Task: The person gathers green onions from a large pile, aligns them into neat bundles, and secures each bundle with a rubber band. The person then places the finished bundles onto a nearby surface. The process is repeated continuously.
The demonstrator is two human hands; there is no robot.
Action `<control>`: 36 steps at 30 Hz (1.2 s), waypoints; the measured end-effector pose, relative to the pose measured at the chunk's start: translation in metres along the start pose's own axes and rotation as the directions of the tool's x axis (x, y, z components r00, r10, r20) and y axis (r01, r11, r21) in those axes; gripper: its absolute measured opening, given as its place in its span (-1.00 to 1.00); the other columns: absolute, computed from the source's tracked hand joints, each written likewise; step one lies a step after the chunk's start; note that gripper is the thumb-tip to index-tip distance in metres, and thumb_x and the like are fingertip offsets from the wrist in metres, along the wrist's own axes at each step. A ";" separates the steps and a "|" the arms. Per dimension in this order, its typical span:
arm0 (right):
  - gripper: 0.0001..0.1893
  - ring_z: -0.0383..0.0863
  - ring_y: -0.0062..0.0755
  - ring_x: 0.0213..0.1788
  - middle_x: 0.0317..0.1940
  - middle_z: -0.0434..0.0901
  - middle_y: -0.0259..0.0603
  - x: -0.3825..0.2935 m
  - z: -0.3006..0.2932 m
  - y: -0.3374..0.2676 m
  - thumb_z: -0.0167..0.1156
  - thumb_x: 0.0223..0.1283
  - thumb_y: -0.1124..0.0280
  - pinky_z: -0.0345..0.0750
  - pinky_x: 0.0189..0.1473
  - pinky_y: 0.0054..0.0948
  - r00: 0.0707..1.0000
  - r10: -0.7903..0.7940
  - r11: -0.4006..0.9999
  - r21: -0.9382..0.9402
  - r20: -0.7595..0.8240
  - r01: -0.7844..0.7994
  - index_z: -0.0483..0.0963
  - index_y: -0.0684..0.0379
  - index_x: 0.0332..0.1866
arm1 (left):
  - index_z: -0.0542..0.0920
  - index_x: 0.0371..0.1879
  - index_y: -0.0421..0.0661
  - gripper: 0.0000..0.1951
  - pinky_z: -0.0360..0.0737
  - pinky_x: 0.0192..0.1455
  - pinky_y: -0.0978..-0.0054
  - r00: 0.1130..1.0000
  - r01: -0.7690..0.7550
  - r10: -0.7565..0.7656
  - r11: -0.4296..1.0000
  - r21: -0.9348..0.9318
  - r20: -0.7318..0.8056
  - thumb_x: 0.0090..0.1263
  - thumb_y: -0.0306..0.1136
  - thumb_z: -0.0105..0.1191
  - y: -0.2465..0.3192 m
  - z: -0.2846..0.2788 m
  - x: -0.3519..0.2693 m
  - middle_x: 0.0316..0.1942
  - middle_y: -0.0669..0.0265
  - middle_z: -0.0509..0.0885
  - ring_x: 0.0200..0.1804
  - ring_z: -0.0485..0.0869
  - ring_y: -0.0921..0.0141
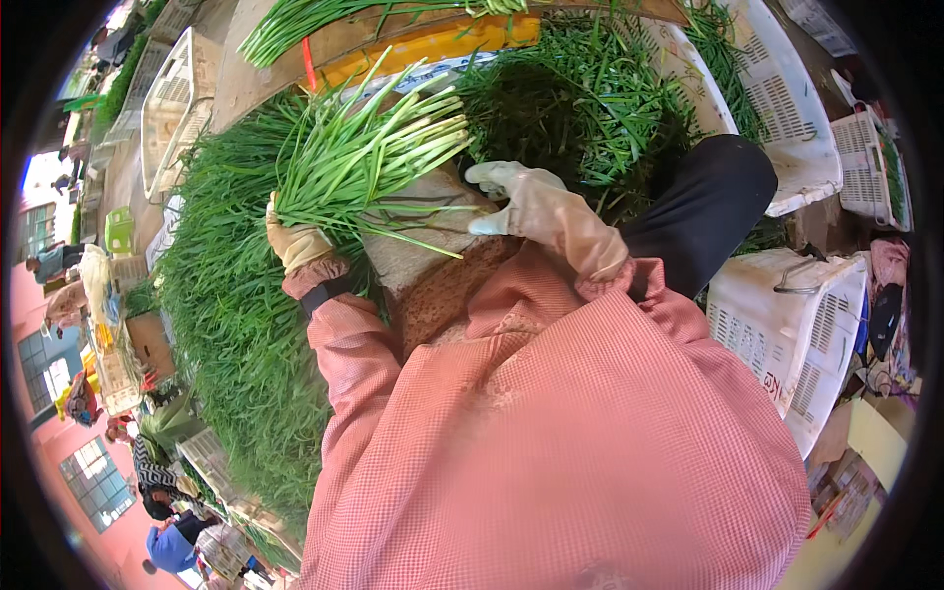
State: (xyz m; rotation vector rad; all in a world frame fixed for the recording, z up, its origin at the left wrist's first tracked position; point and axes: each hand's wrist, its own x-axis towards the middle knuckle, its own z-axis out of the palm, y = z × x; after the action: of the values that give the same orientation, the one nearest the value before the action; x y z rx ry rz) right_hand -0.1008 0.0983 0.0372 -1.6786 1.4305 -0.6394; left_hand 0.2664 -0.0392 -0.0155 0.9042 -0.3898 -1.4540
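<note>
My left hand, in a pale glove, grips a bunch of long green stalks like garlic chives. Their pale cut ends fan up and to the right; a few stray stalks droop towards my lap. My right hand, in a whitish, stained glove, is to the right of the bunch. Its thumb and fingers are apart with nothing visible between them. A worn, soiled cloth covers my lap beneath both hands. Against my left side rises a large heap of leafy greens.
Ahead is a wooden board with another bunch of stalks on it. Loose green trimmings lie beyond my right hand. White plastic crates stand at right, with another crate beside me. Several people are at far left.
</note>
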 end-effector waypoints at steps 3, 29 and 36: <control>-0.39 0.61 -0.17 0.10 0.11 0.58 -0.02 0.016 0.009 -0.020 0.42 0.07 0.23 0.55 0.20 -0.31 0.990 -0.141 0.975 -0.170 0.029 0.144 0.45 0.22 0.24 | 0.65 -0.11 -0.19 -0.67 0.54 0.19 0.04 0.999 0.030 -0.026 0.996 -0.086 0.047 0.47 -0.16 -0.01 0.001 -0.008 -0.001 -0.01 0.10 0.70 0.02 0.64 0.11; -0.54 0.67 -0.03 -0.12 -0.13 0.65 0.05 0.024 0.000 -0.029 0.25 0.21 0.03 0.60 -0.05 -0.21 0.952 -0.293 0.948 -0.102 0.087 0.301 0.56 0.21 0.00 | 0.61 -0.06 -0.23 -0.66 0.56 0.16 -0.01 0.999 -0.015 0.015 1.000 -0.009 0.045 0.44 -0.18 0.01 -0.015 -0.003 -0.024 -0.01 0.07 0.69 0.00 0.65 0.06; -0.72 0.64 0.11 -0.28 -0.34 0.63 0.04 0.035 0.044 0.004 0.16 0.29 0.20 0.58 -0.17 -0.08 0.951 -0.305 0.934 -0.183 0.039 0.307 0.58 0.23 -0.20 | 0.62 -0.06 -0.10 -0.68 0.59 0.14 0.10 0.993 0.038 -0.043 0.998 -0.045 -0.109 0.48 -0.12 -0.05 -0.019 -0.007 -0.033 -0.01 0.16 0.70 0.01 0.65 0.14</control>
State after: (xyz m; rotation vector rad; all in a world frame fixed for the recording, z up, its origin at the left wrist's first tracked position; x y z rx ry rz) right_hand -0.0597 0.0754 0.0064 -2.0762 1.2624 -0.6804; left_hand 0.2541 -0.0033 -0.0238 0.9572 -0.2592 -1.4374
